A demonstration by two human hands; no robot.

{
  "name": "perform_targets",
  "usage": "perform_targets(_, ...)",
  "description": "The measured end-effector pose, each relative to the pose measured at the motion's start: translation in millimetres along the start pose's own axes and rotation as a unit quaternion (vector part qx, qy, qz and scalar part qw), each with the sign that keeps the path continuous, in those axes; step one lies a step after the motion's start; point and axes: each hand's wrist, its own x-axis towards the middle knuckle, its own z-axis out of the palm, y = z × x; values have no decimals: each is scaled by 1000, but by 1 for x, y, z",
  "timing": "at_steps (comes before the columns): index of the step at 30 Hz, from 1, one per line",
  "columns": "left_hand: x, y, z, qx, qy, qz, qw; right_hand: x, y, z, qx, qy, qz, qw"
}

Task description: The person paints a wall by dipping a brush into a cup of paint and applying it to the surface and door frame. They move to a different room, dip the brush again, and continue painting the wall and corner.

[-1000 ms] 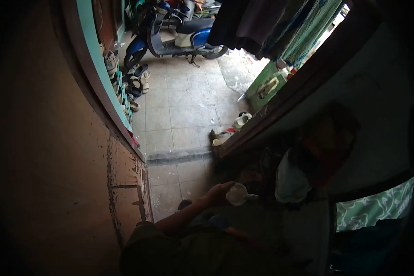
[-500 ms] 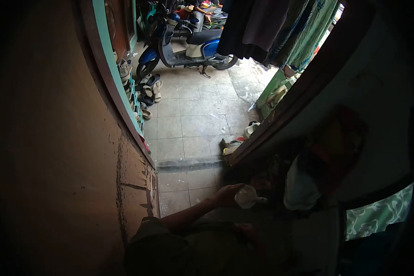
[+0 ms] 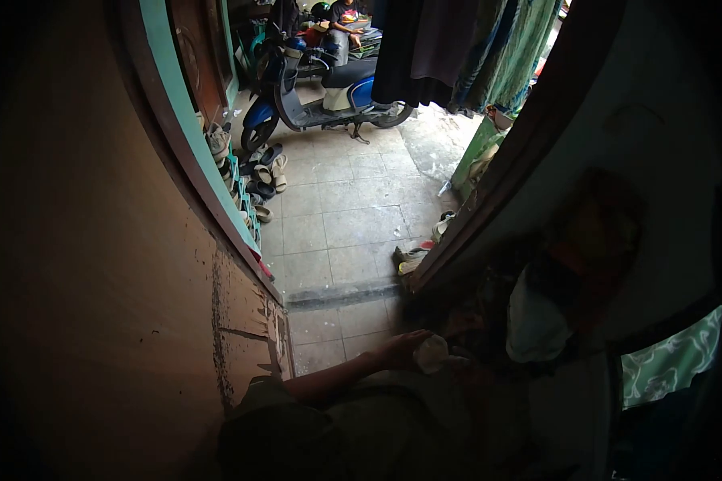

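My left hand (image 3: 405, 350) reaches across from the left, its fingers closed round a pale, rounded container (image 3: 431, 354). Deep shadow hides its exact kind; a short narrow part seems to stick out on its right side. Just right of the container, my right hand (image 3: 472, 373) is barely visible in the dark. Its fingers cannot be made out, nor whether it touches the container.
A doorway with a low sill (image 3: 345, 295) opens ahead. Outside stand a blue scooter (image 3: 321, 96), shoes (image 3: 265, 180) by a rack, hanging clothes (image 3: 449, 48) and a seated person (image 3: 346, 28). A white bag-like thing (image 3: 537, 321) hangs at the right wall.
My view has shifted slightly, so the doorway sits a little lower and further right. My right hand has come up from near my body towards the container. My left hand still holds it.
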Motion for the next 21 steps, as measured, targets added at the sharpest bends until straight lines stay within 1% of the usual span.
perform_targets(1,3,-2,3,8,4,14,1000,-1,-15,6,2,1,-1,1000)
perform_targets(3,7,-1,6,17,7,26,999,-3,-31,15,-146,53,-86,984)
perform_targets(4,10,1,6,15,1,25,1000,-4,-32,19,-145,53,-87,984)
perform_targets(6,13,6,2,14,-5,24,1000,-5,-36,26,-144,99,-34,984)
perform_targets(10,14,13,-5,16,-23,4,1000,-17,-62,25,-166,68,-35,983)
perform_targets(12,13,17,-7,18,-33,-8,999,-21,-71,25,-182,59,-91,977)
perform_targets(13,13,21,-9,27,-45,-16,998,-20,-72,24,-182,58,-90,977)
perform_targets(15,13,23,-11,36,-56,-24,997,-19,-74,24,-147,46,-56,986)
perform_targets(16,12,22,-10,38,-50,-7,998,-18,-69,23,-148,46,-56,986)
perform_targets(18,10,18,-6,39,-40,10,998,-14,-60,19,-224,31,-87,970)
perform_targets(19,10,14,-3,47,-49,2,998,-15,-59,20,-225,29,-88,970)
perform_targets(21,8,8,-1,56,-56,-7,997,-19,-61,24,-186,72,-139,970)
